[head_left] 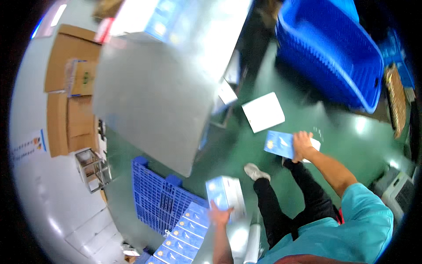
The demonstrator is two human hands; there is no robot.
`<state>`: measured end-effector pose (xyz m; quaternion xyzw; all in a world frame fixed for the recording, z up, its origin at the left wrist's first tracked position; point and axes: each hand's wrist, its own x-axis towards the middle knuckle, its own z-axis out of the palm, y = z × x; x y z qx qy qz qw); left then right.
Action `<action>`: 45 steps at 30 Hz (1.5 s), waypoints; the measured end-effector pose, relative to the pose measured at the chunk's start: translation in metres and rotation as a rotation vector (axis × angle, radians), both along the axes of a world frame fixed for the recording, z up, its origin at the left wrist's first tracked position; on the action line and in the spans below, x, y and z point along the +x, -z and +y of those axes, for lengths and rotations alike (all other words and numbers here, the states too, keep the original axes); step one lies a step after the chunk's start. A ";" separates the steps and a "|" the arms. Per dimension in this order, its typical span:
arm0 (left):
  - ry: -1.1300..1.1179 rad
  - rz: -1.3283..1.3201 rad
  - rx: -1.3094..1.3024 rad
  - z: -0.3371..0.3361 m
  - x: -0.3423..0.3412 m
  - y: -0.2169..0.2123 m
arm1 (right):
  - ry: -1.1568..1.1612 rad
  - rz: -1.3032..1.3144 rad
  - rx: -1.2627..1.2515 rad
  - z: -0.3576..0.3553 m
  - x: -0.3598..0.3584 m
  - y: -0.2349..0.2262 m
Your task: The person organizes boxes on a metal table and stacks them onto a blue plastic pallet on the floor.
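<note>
My left hand is closed on a blue-and-white carton, its fingers along the blue face. That carton is beside a row of matching blue cartons on a blue plastic pallet. My right hand reaches out to the right and grips another blue-and-white carton over the green floor. The fingers lie across its blue top, and a white part shows beyond the hand. Both palms are hidden.
A grey table stands at upper left, with blurred blue-and-white cartons on it. A white flat-faced piece lies on the floor. Blue baskets are at upper right. Brown cardboard leans on the left wall.
</note>
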<state>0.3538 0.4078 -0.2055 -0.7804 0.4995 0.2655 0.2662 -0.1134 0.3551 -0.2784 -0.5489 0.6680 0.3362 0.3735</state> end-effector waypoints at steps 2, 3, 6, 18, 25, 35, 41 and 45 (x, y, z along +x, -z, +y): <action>-0.069 -0.063 -0.059 0.018 -0.012 -0.086 | 0.077 0.095 -0.050 -0.002 -0.052 -0.065; -0.146 -0.096 -0.074 0.022 -0.018 -0.134 | 0.142 0.136 -0.102 -0.003 -0.074 -0.096; -0.365 0.168 -0.380 0.033 -0.011 -0.233 | 0.336 0.168 -0.210 -0.005 -0.138 -0.190; -0.981 1.678 -0.807 -0.173 -0.093 -0.221 | 1.208 -1.224 -0.487 -0.116 -0.162 -0.316; -0.893 1.431 -0.657 -0.292 -0.133 -0.170 | 1.187 -1.076 -0.133 -0.283 -0.106 -0.226; -1.136 1.299 -0.783 -0.326 -0.322 -0.188 | 1.035 -1.046 -0.020 -0.416 -0.259 -0.235; -1.123 1.381 -0.785 -0.393 -0.387 -0.174 | 1.005 -1.113 -0.108 -0.468 -0.329 -0.240; -0.391 0.713 -0.987 -0.421 -0.359 -0.182 | 1.053 -1.016 -0.112 -0.475 -0.338 -0.233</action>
